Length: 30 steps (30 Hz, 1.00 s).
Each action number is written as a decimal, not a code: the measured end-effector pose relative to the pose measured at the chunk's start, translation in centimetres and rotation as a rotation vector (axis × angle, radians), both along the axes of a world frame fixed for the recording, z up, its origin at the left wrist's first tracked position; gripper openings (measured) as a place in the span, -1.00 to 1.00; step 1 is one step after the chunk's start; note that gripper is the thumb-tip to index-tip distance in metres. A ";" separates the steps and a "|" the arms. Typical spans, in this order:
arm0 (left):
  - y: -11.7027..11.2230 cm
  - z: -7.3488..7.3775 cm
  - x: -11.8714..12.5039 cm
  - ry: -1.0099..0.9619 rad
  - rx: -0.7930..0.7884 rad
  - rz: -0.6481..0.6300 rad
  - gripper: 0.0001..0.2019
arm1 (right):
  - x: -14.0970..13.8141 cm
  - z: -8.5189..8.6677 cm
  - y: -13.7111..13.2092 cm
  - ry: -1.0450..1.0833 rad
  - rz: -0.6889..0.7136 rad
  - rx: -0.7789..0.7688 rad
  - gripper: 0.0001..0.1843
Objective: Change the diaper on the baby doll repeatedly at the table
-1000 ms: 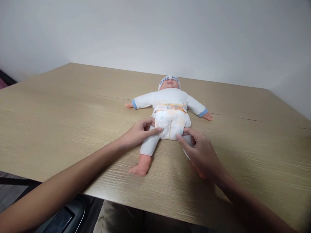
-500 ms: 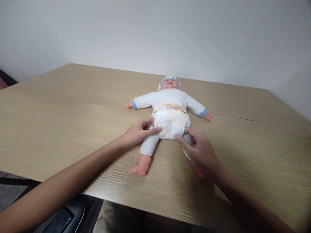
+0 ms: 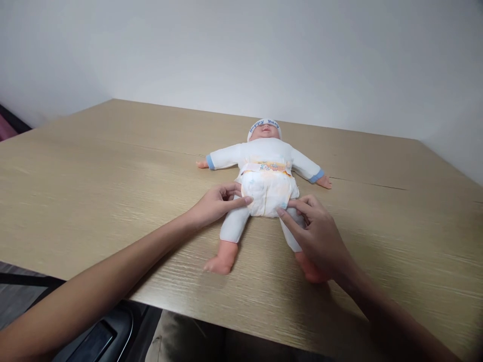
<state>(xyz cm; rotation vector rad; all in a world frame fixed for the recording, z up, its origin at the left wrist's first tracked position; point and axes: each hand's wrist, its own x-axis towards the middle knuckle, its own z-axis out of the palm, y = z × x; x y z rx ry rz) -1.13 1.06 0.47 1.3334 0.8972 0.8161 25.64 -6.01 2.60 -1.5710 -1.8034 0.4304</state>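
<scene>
A baby doll in a white suit and a lettered cap lies on its back on the wooden table, arms spread. It wears a white diaper with a printed waistband. My left hand pinches the diaper's edge at the doll's left-side leg opening, fingers closed on it. My right hand pinches the other leg edge of the diaper and covers most of that leg; only the foot shows below it.
The table runs to a white wall behind the doll, with a seam across its top. Its near edge is just below my forearms. A dark chair sits under the edge at lower left.
My right hand has shifted slightly up onto the diaper's leg edge, fingers curling more. The left hand has hardly moved. The view drifted a little.
</scene>
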 end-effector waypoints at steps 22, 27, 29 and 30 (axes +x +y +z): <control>14.7 1.7 1.2 1.041 0.726 0.249 -0.40 | 6.1 -0.9 16.6 -0.406 -0.177 -0.059 -0.59; 14.3 3.5 1.8 1.152 0.514 0.091 -0.56 | 4.5 1.1 15.9 -0.303 -0.208 -0.180 -0.64; 12.0 4.8 1.6 1.126 0.504 0.086 -0.59 | 4.6 2.2 14.5 -0.193 -0.195 -0.171 -0.64; 10.3 5.5 1.4 1.099 0.504 0.097 -0.60 | 4.8 2.8 13.5 -0.139 -0.173 -0.158 -0.62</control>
